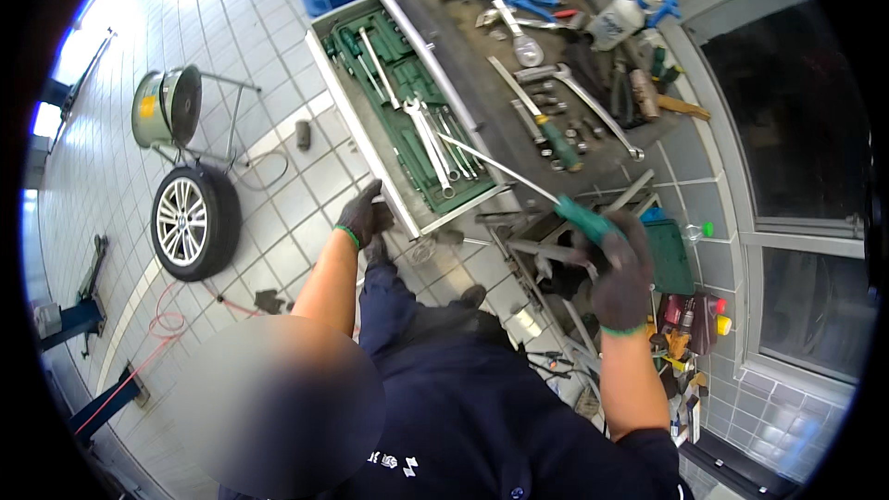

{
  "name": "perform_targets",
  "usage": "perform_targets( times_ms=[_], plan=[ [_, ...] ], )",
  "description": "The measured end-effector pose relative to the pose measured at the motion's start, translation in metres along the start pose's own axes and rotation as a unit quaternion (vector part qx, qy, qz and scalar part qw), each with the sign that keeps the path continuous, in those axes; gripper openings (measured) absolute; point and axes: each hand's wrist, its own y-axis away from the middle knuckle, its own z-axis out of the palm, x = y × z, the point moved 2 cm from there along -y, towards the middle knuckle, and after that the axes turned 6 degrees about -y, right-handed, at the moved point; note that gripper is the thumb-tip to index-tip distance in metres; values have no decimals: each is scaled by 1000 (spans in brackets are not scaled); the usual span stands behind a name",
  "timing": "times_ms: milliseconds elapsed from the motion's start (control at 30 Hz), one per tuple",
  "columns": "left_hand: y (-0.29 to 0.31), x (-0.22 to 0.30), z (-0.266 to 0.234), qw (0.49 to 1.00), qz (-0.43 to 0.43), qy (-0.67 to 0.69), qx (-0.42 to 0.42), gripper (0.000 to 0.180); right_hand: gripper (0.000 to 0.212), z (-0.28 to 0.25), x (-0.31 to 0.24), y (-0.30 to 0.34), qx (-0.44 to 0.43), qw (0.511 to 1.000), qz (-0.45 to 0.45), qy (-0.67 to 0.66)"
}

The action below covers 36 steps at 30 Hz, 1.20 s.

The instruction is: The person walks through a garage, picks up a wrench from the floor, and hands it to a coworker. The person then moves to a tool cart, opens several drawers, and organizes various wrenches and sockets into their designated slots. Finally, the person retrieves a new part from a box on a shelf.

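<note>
Right hand [616, 264], grip closed around green-handled screwdriver [582, 218], shaft [505, 169] over open tool drawer [362, 125], left hand [363, 215] beside drawer, its grip unclear

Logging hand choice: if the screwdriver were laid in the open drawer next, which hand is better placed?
Probably the right hand: it holds the green-handled screwdriver, whose shaft points toward the drawer. The left hand is beside the drawer's edge, away from the screwdriver.
</note>
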Motion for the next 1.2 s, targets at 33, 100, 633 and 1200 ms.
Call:
perform_targets(
  times_ms=[33,100,633,1200],
  plan=[
    [0,6,-28,1000,17,-19,16,63,32,39,11,-15,-19,999,39,-10],
    [11,34,-55,991,96,-66,64,75,32,106,40,-48,-61,994,91,-16],
    [64,201,-71,568,466,-635,238,67,38,334,249,-222,-64,986,96,122],
    [30,310,-40,436,457,-774,49,21,43,335,288,-250,-45,958,-68,274]
  ],
)
